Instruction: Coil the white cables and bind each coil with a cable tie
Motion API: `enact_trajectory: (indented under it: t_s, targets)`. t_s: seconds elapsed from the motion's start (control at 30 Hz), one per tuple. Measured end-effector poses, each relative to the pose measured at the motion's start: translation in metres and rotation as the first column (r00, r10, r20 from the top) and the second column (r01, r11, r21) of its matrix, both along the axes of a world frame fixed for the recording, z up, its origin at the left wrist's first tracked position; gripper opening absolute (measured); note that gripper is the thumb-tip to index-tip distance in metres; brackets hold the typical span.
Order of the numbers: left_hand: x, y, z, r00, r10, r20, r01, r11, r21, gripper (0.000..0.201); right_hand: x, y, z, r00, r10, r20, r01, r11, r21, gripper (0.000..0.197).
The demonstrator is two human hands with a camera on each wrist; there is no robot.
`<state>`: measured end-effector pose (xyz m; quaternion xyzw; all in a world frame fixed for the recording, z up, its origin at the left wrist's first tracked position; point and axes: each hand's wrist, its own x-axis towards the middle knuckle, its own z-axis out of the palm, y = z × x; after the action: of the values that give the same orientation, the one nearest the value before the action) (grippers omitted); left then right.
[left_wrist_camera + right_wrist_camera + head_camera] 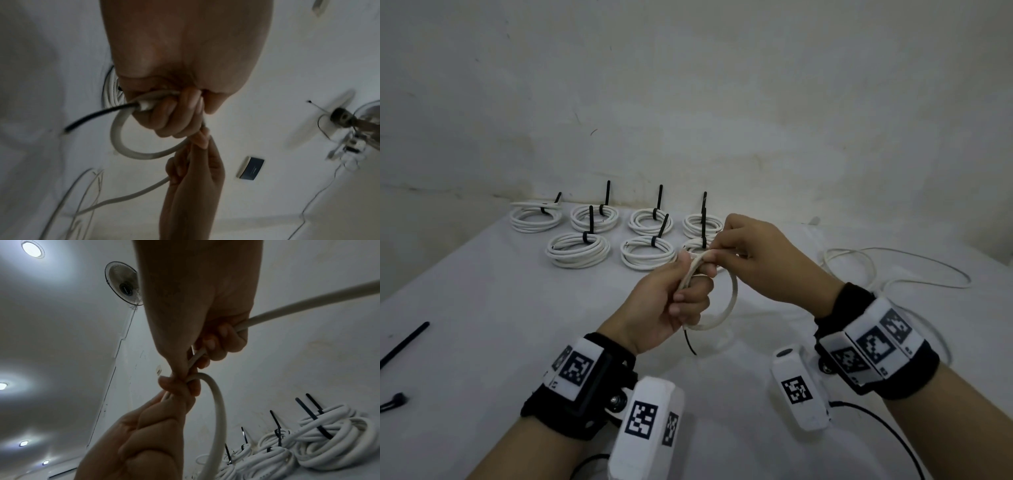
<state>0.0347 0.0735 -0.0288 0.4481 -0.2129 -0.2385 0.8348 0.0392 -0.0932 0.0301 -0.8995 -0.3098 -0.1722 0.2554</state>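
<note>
While the left hand (671, 301) grips the cable loop (726, 308), the right hand (756, 260) pinches its top.

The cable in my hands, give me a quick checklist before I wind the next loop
1. First loop formed: ok, one loop hangs below the left hand.
2. Left hand holds the loop: ok, its fingers curl round the crossing, with the dark cable end sticking out.
3. Right hand has the feed: ok, it grips the cable beside the left hand.
4. Slack free to pull: cannot tell, it lies in loose curves on the table to the right.
5. Spare cable tie within reach: ok, one lies at the table's left edge.
6. Finished coils clear of the work: ok, they sit behind the hands.
</note>
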Motion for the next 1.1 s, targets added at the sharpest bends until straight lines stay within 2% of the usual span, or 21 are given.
enact_trajectory:
  t_s: [0.1,0.2,0.3,0.37,0.5,0.53,0.63,0.7,0.77,0.87,0.97,1.03,1.1]
  targets:
    - [0.0,0.001,0.0,1.0,-0.003,-0.007,0.003,1.0,-0.027,0.03,0.001,0.0,0.0,0.999,0.009,-0.037,-0.008,1.0,0.022,0.017]
    - [0.002,0.004,-0.001,0.999,-0.017,-0.028,0.012,0.987,-0.159,0.024,0.001,-0.008,0.0,0.996,0.012,-0.093,-0.006,0.997,0.073,0.017]
    - [0.009,0.015,0.001,0.993,-0.115,-0.015,0.101,0.92,-0.378,0.02,0.007,-0.036,-0.006,0.986,-0.032,-0.163,0.054,0.99,0.134,0.014]
    - [0.016,0.023,0.003,0.988,-0.152,0.001,0.132,0.853,-0.504,0.018,0.011,-0.057,-0.013,0.984,-0.096,-0.15,0.115,0.986,0.122,0.01]
    - [0.028,0.034,-0.001,0.989,-0.15,-0.005,0.109,0.74,-0.663,0.046,0.012,-0.081,-0.029,0.983,-0.166,-0.075,0.16,0.984,-0.083,0.02]
    - [0.03,0.037,-0.002,0.991,-0.133,-0.006,0.092,0.719,-0.688,0.049,0.011,-0.082,-0.031,0.984,-0.169,-0.057,0.16,0.976,-0.147,0.026]
    - [0.034,0.044,-0.002,0.999,-0.039,-0.012,0.019,0.689,-0.725,0.041,0.005,-0.078,-0.032,0.991,-0.137,-0.009,0.128,0.941,-0.313,0.04]
    - [0.031,0.043,0.002,0.996,0.064,-0.068,-0.093,0.698,-0.71,0.036,0.001,-0.073,-0.031,0.988,-0.049,0.143,0.113,0.871,-0.479,0.051]
    - [0.025,0.037,0.006,0.962,0.236,-0.135,-0.268,0.738,-0.619,0.034,-0.003,-0.063,-0.031,0.95,0.09,0.299,0.107,0.805,-0.583,0.064]
    - [0.018,0.025,0.01,0.923,0.366,-0.119,-0.376,0.79,-0.483,0.03,-0.019,-0.038,-0.026,0.891,0.276,0.361,0.001,0.792,-0.611,0.058]
    - [0.012,0.014,0.008,0.931,0.358,-0.071,-0.359,0.86,-0.363,0.03,-0.037,-0.01,-0.014,0.879,0.348,0.326,-0.124,0.827,-0.548,0.039]
    - [0.007,0.007,0.007,0.95,0.31,-0.034,-0.307,0.91,-0.279,0.027,-0.042,0.001,-0.002,0.904,0.335,0.266,-0.212,0.891,-0.402,0.027]
    - [0.0,0.002,0.006,0.963,0.268,0.012,-0.26,0.945,-0.198,0.025,-0.041,0.007,0.009,0.928,0.291,0.232,-0.231,0.939,-0.256,0.023]
